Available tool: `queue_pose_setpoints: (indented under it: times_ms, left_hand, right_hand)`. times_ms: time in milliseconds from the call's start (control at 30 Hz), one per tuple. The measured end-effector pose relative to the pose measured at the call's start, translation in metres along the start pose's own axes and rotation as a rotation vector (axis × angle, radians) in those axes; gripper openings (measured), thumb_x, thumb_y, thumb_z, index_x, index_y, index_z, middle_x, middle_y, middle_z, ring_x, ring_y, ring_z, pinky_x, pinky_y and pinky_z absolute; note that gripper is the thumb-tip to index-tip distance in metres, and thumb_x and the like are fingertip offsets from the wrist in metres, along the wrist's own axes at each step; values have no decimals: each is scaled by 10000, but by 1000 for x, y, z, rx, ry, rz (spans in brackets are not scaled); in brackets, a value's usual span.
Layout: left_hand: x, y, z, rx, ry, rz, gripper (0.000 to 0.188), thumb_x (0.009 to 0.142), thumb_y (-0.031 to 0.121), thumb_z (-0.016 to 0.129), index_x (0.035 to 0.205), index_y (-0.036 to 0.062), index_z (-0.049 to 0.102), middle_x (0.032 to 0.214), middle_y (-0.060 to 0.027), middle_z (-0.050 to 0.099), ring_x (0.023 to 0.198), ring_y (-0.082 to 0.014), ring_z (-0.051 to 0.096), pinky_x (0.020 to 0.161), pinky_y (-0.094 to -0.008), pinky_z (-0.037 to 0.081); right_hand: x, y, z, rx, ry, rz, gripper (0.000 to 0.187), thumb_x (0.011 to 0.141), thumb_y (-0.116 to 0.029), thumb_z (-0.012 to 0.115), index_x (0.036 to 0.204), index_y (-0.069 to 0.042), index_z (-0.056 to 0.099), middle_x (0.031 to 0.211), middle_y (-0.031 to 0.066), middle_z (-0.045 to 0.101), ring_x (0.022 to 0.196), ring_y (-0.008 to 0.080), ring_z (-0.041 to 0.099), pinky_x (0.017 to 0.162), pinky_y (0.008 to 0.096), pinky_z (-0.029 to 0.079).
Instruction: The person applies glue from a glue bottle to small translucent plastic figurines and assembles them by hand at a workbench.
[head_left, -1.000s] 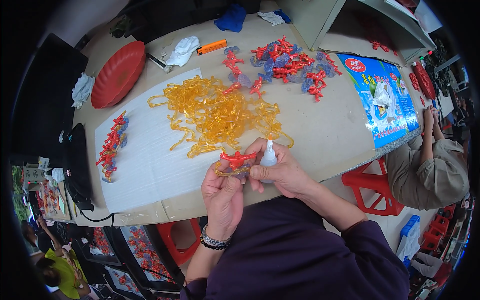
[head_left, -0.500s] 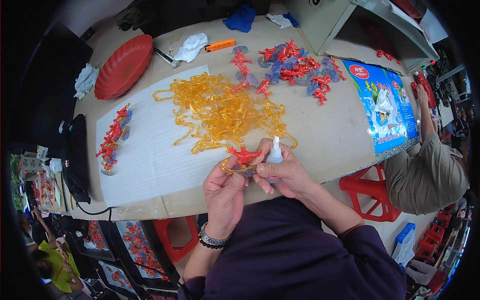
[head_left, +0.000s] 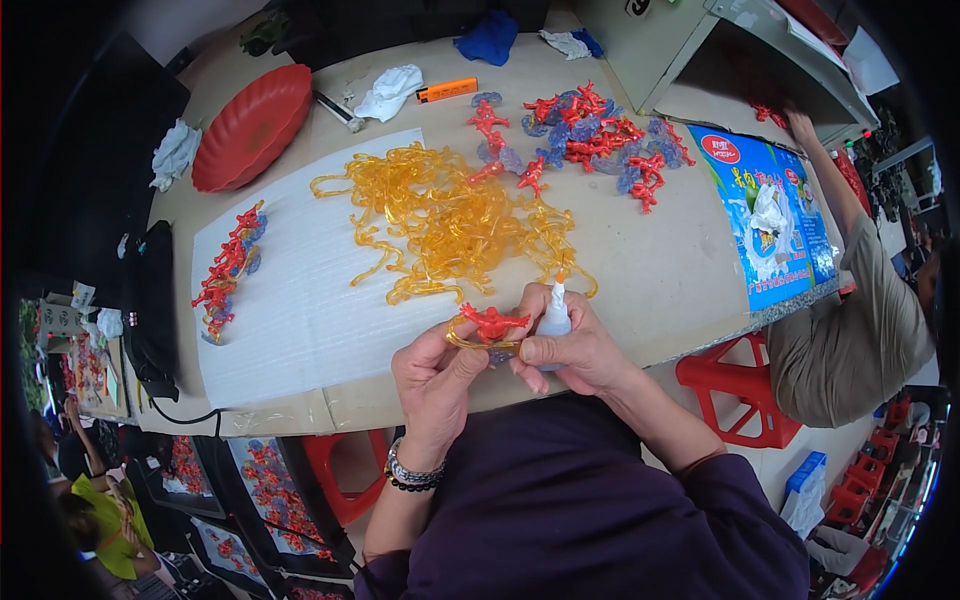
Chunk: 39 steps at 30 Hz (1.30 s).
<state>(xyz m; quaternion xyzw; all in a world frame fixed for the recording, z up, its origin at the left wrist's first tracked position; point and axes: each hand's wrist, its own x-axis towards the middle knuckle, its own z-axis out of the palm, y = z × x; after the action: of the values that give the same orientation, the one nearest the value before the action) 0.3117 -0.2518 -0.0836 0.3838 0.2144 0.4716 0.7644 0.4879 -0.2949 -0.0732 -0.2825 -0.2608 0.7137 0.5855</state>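
Close to the table's near edge, my left hand [head_left: 435, 372] pinches a small red toy figure [head_left: 490, 322] with outstretched arms and a clear purple base partly hidden by my fingers. A curved translucent yellow strip [head_left: 462, 340] runs across the front of the figure. My right hand [head_left: 590, 352] grips a white squeeze bottle [head_left: 553, 318], its orange-tipped nozzle pointing up, while its thumb and fingertips also press the right end of the strip. Just beyond the hands lies a tangled heap of yellow strips [head_left: 450, 225], partly on a white foam sheet [head_left: 300, 320].
A row of figures [head_left: 232, 268] lies on the sheet's left side. More red and purple figures [head_left: 600, 135] are piled at the far right. Behind stand a red scalloped bowl [head_left: 250, 128], crumpled tissue [head_left: 390, 92] and an orange box [head_left: 447, 90]. A co-worker's arm [head_left: 835, 180] reaches into a grey cabinet [head_left: 690, 60].
My left hand has shifted slightly left, and the figure with its yellow strip is turned a little. The co-worker's hand has moved from a red item up into the cabinet.
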Motion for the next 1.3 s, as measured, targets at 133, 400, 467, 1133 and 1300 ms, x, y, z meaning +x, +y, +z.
queue_pose_setpoints:
  times_ms: [133,400,467,1133,1300]
  left_hand:
    - [2,3,1,33,4,30,319,877,26,684,1183,-40,619,1070,-139,680,907,-162,653,790,-293,545]
    - [2,1,2,51,29,36,309,877,27,686,1175,-32,626,1081,-142,679,931,-170,653,805,-303,549]
    - [1,1,4,71,60,19,290,876,76,698,1135,-36,635,1072,-138,682,953,-178,644,870,-320,504]
    - [-1,-9,1,172,93,145,282,880,88,702,1115,-42,618,1077,-111,664,948,-149,617,864,-287,488]
    - [-1,-12,5,204,139,151,268,903,103,674,1118,-38,594,1055,-94,653,943,-148,605,864,-288,474]
  right_hand:
    - [1,-1,2,-26,-8,-18,156,876,-67,692,924,-17,552,748,117,632,533,140,611,438,245,457]
    - [3,-2,-1,-54,-12,-17,176,881,-97,699,919,-7,553,753,118,634,539,134,614,443,238,468]
    - [3,-2,-1,-54,-12,-15,175,880,-94,701,919,-7,554,754,119,634,541,135,615,448,240,471]
    - [5,-1,-1,-208,-45,-64,175,877,-69,698,913,-5,539,749,98,643,586,126,628,490,239,502]
    - [6,0,-2,-239,-39,-60,168,878,-61,694,919,-12,539,747,89,642,590,120,629,495,238,504]
